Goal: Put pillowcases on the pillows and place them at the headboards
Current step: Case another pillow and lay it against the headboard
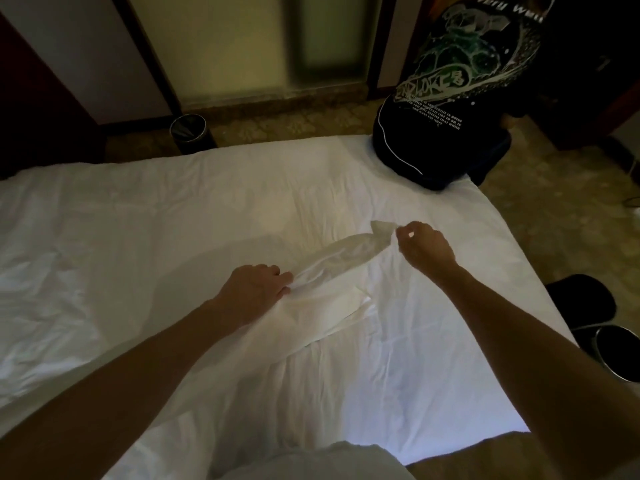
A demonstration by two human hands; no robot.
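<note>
Left hand (254, 289) grips the near end of a white pillowcase (343, 254) stretched in a bunched strip over the middle of the bed (121, 237), right hand (424, 245) pinching its far end, toward the bed's right edge.

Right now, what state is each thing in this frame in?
pillowcase: bunched into a strip, stretched between both hands
left hand: grips the pillowcase's near end
right hand: pinches its far end
bed sheet: spread out, wrinkled
waste bin: upright on the floor beyond the bed
</note>
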